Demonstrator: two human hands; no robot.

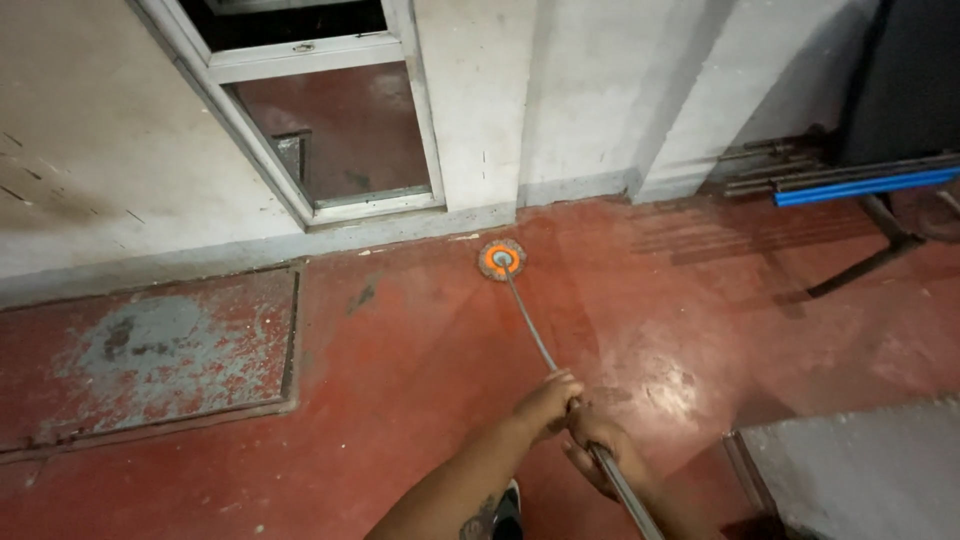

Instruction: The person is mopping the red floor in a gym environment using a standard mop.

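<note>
A long metal mop handle (530, 325) runs from my hands down to a round mop head (502, 260) with an orange centre, resting on the red floor near the wall base. My left hand (545, 398) grips the handle higher up the shaft toward the mop head. My right hand (600, 440) grips the same handle just behind it, closer to my body. Both hands touch each other on the shaft.
A white wall with a low glass-panelled frame (330, 130) stands ahead. A worn metal floor hatch (150, 355) lies at left. Blue and dark pipes on a stand (860, 185) sit at right; a grey raised slab (860, 470) is at lower right. My shoe (508, 510) shows below.
</note>
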